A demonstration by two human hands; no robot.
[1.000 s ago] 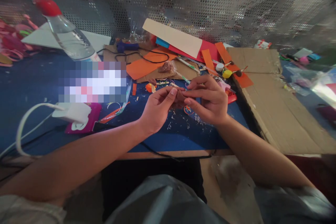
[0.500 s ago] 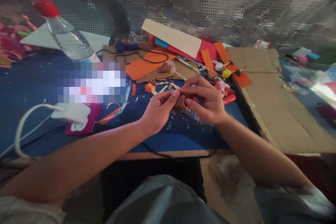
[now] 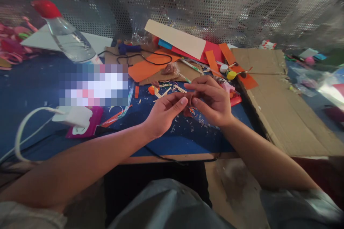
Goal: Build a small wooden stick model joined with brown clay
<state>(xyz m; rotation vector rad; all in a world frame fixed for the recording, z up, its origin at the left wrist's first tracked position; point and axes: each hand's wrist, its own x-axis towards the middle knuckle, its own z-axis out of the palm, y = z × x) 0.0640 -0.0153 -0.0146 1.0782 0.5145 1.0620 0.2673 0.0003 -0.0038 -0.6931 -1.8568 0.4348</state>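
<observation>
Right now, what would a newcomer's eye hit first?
The person's left hand and right hand, mid-picture above the blue tabletop, fingers around a small brown piece. Next, the red-capped clear bottle at upper left, then the orange sheet beyond the hands, left of centre.

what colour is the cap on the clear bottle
The cap is red; it shows in the head view.

There is one held brown piece point(image 3: 187, 111), one bottle point(image 3: 75, 43), one adapter point(image 3: 73, 116).
</observation>
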